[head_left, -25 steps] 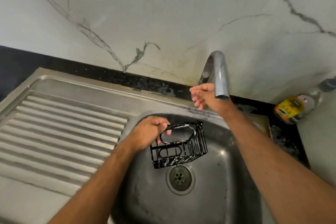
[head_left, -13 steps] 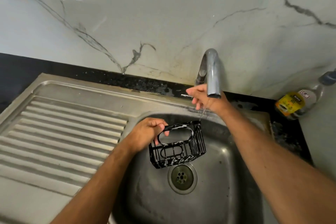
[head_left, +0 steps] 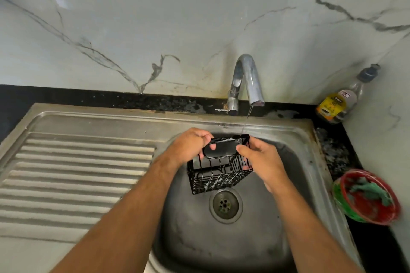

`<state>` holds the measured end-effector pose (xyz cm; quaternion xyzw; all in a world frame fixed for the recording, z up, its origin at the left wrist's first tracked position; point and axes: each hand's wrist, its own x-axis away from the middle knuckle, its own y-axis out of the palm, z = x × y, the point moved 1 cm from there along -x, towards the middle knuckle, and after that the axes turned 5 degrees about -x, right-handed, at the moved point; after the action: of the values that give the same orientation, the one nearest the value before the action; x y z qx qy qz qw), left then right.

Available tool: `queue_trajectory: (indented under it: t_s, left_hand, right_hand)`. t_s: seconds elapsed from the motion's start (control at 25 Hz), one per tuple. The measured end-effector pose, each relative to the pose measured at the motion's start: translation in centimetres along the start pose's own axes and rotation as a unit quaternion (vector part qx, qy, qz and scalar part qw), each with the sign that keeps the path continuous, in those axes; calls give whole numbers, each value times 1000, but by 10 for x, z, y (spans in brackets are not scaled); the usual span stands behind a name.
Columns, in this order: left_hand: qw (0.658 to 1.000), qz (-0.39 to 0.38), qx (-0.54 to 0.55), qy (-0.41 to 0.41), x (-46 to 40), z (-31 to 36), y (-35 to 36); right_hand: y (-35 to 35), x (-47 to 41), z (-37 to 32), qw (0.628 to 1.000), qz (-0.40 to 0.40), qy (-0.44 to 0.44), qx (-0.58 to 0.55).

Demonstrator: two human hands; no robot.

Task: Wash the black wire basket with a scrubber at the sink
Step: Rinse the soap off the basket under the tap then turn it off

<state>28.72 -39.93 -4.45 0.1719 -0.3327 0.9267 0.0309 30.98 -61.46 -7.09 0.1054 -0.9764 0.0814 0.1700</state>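
Both hands grip soapy black wire basket under thin water.

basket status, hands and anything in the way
Left hand grips black wire basket rim; right hand fingers on its right side. Basket over sink, thin tap stream hitting rim. Nothing blocking.
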Motion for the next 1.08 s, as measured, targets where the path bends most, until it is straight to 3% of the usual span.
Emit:
queue_trajectory:
  t_s: [0.2, 0.4, 0.76, 1.08]
  left_hand:
    - [996, 73, 44, -27, 16, 6, 23]
    - [970, 164, 176, -22, 25, 4, 49]
    - [957, 164, 238, -23, -4, 32, 61]
    - [962, 92, 257, -22, -16, 48, 68]
  right_hand:
    - [-5, -9, 8, 1000, 13, -5, 19]
    - [-21, -12, 17, 998, 53, -17, 38]
    - [-35, -14, 20, 991, 131, -10, -13]
    - [-53, -27, 30, 988, 144, 5, -62]
